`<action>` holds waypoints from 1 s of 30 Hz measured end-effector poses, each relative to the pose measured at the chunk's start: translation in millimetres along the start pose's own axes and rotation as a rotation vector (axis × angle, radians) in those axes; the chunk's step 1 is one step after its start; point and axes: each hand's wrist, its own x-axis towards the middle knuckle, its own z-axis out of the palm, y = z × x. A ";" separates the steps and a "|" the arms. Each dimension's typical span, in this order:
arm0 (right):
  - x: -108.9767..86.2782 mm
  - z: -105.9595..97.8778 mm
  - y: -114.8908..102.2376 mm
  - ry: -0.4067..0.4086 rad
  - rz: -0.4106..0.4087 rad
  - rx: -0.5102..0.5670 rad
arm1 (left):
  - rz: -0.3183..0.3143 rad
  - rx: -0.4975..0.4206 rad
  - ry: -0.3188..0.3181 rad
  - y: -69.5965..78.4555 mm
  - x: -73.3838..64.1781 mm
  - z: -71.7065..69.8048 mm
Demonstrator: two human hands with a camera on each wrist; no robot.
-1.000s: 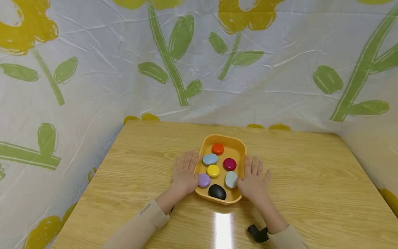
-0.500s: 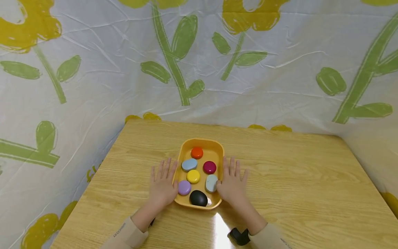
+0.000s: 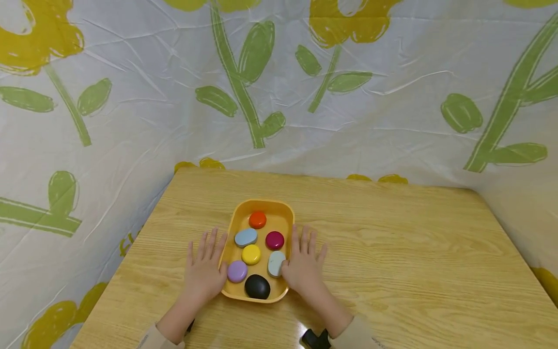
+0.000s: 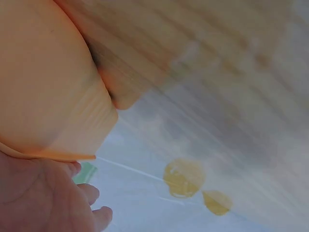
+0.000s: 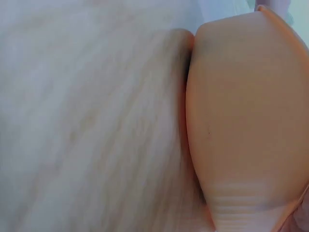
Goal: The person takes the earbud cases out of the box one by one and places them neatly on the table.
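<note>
My left hand [image 3: 205,274] lies along the left side of a yellow-orange tray [image 3: 284,213], fingers straight, thumb at the rim. On the opposite side my right hand [image 3: 303,269] presses likewise, its thumb over the rim beside a grey oval piece [image 3: 275,264]. Inside rest smooth pebble-like pieces: orange-red [image 3: 257,219], light-blue piece [image 3: 246,237], crimson piece [image 3: 274,240], yellow piece [image 3: 251,254], purple piece [image 3: 237,271] and a larger black piece [image 3: 257,287]. Both wrist views are filled by the tray's outer wall [image 4: 43,72], with fingers partly hidden.
The tray stands on a wood-grain table [image 3: 392,252]. A white cloth with yellow flowers and green leaves [image 3: 348,121] hangs behind and at the sides. A black device [image 3: 316,338] sits at the right wrist.
The tray, with both hands at its sides, has slid to the left and slightly nearer. The pieces inside have kept their arrangement.
</note>
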 end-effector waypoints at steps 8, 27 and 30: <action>-13.6 1.5 -16.8 -0.005 -0.008 -0.010 | 0.019 -0.024 0.043 -14.7 -11.8 1.0; -22.3 4.0 -20.0 -0.003 -0.043 0.092 | 0.021 -0.026 0.054 -19.0 -21.4 -5.5; -19.0 -2.6 -18.4 -0.025 -0.048 0.113 | 0.015 -0.027 0.035 -19.1 -21.1 -5.2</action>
